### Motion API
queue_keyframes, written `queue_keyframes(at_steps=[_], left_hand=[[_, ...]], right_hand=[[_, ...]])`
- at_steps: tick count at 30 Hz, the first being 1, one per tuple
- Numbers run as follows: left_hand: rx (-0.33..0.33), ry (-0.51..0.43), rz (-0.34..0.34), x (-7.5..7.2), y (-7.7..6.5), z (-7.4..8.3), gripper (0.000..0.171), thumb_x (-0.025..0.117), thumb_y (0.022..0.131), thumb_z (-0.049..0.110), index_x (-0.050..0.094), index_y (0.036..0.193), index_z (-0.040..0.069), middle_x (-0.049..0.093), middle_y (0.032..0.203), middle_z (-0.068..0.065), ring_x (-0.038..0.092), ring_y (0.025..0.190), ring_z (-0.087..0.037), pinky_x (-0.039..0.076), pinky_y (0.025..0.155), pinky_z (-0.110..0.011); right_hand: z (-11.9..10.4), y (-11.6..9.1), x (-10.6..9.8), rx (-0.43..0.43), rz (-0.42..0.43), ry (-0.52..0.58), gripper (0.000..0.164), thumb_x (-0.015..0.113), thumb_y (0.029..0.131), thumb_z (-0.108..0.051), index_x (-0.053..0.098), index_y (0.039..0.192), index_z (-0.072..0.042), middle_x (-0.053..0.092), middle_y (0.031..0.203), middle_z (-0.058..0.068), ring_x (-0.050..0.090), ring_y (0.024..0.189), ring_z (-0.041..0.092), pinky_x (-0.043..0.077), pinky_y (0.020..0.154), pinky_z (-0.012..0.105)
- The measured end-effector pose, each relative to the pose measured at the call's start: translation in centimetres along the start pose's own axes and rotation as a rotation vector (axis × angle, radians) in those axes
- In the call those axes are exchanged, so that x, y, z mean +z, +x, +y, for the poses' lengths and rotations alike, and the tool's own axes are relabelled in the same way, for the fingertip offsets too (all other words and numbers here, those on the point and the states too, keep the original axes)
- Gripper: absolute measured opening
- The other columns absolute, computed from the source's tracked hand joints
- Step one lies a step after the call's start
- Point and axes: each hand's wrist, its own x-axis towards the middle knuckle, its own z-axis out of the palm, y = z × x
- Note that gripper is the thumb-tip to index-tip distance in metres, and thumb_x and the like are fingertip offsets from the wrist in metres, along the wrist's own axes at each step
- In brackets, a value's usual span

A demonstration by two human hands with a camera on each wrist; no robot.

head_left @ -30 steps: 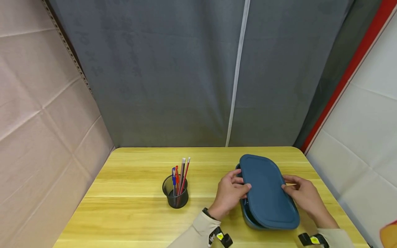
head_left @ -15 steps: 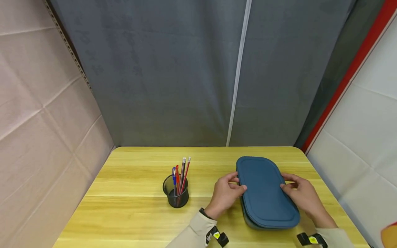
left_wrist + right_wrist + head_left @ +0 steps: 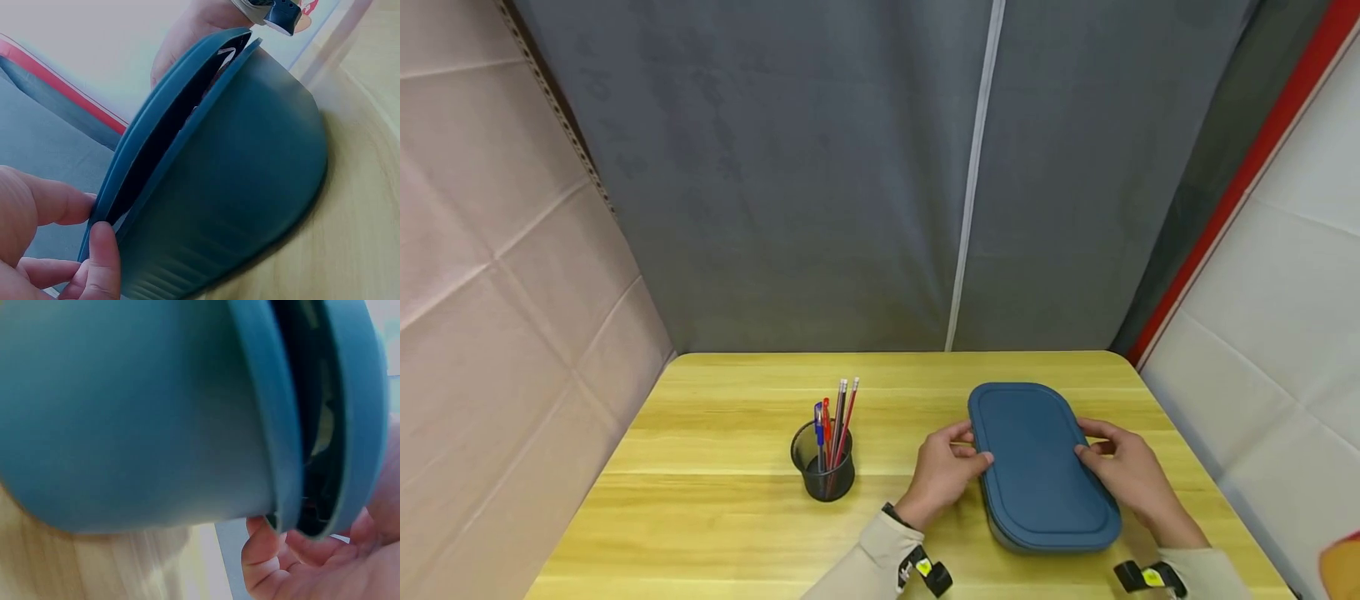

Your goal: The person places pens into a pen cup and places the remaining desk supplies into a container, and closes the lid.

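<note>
A dark blue lid (image 3: 1037,467) lies over a matching rectangular box (image 3: 250,169) at the right side of the table. In both wrist views a dark gap runs between lid and box rim, so the lid sits slightly raised there. On the lid's left edge, my left hand (image 3: 942,471) pinches it, thumb on top and index finger at the side. My right hand (image 3: 1127,467) grips the opposite edge the same way, thumb on top. Through the gap, the contents of the box are too dark to make out.
A black mesh pen cup (image 3: 835,485) holding several pens and pencils stands left of my left hand. Behind the wooden table (image 3: 715,467) hangs a grey curtain (image 3: 812,183). A white panel (image 3: 1277,317) rises along the right side.
The lid has turned and come down, so it now lines up with the box; the opening along its left side has narrowed. My left hand has shifted slightly left with it.
</note>
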Motion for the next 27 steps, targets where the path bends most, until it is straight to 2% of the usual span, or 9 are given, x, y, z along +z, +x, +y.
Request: queue_keyframes(at_steps=[19,27], left_hand=[[-0.01,-0.019,-0.002,0.1,0.2,-0.8,0.064,0.084,0.088,0.008,0.06,0.146,0.0,0.066,0.118,-0.004,0.065,0.096,-0.008,0.055,0.072,-0.021],[-0.018,-0.031,-0.009,0.2,0.1,-1.2,0.065,0.084,0.088,0.007,0.058,0.148,0.0,0.064,0.117,-0.005,0.066,0.094,-0.009,0.054,0.068,-0.023]], right_hand=[[0.6,0.2,0.6,0.013,-0.007,0.015,0.053,0.069,0.102,-0.018,0.056,0.149,0.003,0.068,0.133,0.027,0.064,0.098,0.019,0.054,0.068,0.024],[0.8,0.1,0.5,0.033,-0.027,0.033,0.056,0.07,0.103,-0.021,0.054,0.151,0.004,0.073,0.121,0.021,0.067,0.097,0.015,0.055,0.071,0.023]])
